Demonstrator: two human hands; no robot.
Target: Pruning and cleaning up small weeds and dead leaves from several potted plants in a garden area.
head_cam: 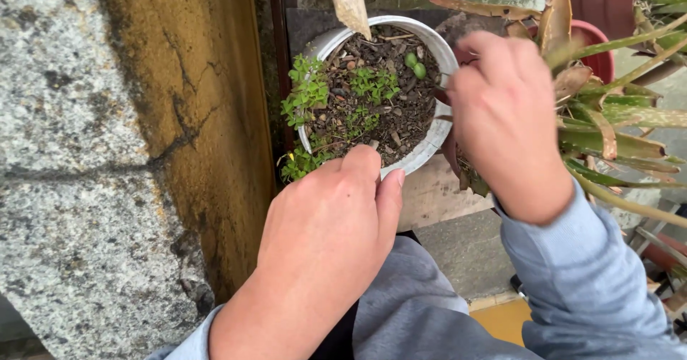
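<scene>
A white round pot (pixel 435 52) filled with dark soil (pixel 401 113) and small green weeds (pixel 308 91) sits in the upper middle. My left hand (pixel 325 235) rests at the pot's near rim, fingers curled down toward the soil; what they pinch is hidden. My right hand (pixel 504 117) hovers at the pot's right rim, fingers bent inward, and it is unclear whether it grips anything. A wooden stick (pixel 349 2) stands in the soil at the far rim.
A spiky aloe-like plant (pixel 615 127) with brown-tipped leaves spreads on the right, beside a red pot (pixel 597 45). A granite slab with a mustard-stained wall (pixel 193 102) fills the left. The white pot stands on a wooden board (pixel 433 195).
</scene>
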